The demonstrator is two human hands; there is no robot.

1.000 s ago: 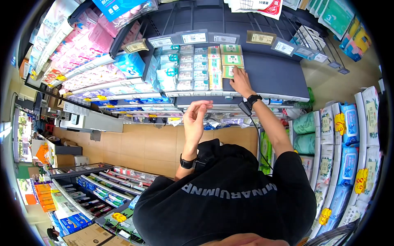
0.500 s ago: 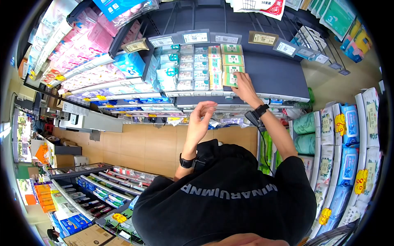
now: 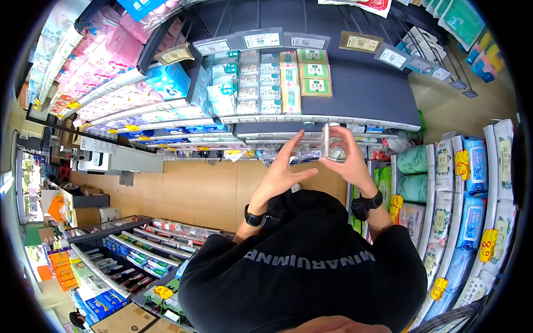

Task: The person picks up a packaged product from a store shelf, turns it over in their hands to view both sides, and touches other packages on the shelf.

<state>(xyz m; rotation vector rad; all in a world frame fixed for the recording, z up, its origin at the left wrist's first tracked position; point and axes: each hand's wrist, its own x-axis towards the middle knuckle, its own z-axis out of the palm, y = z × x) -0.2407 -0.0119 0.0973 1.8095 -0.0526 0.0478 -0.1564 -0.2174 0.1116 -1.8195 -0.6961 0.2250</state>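
My right hand (image 3: 348, 157) holds a thin clear-sided pack (image 3: 326, 141) upright between thumb and fingers, its narrow edge toward me. To its left, my left hand (image 3: 286, 166) is empty, thumb and fingers spread toward the pack without touching it. Both hands are in front of the shelf edge. On the dark shelf (image 3: 372, 100) stand rows of small boxes, with green and tan packs (image 3: 315, 79) at the right end of the rows and white and teal boxes (image 3: 270, 91) further left.
Pink packages (image 3: 119, 53) fill the shelves at the left. Price tags (image 3: 262, 40) hang above the boxes. Blue wipe packs (image 3: 472, 222) line the right-hand shelves. Behind at lower left is another shelf unit (image 3: 139, 255) beside cardboard boxes (image 3: 125, 319).
My right hand has left the green and tan packs and come back off the shelf with a pack in it. My left hand has opened wider and moved slightly right.
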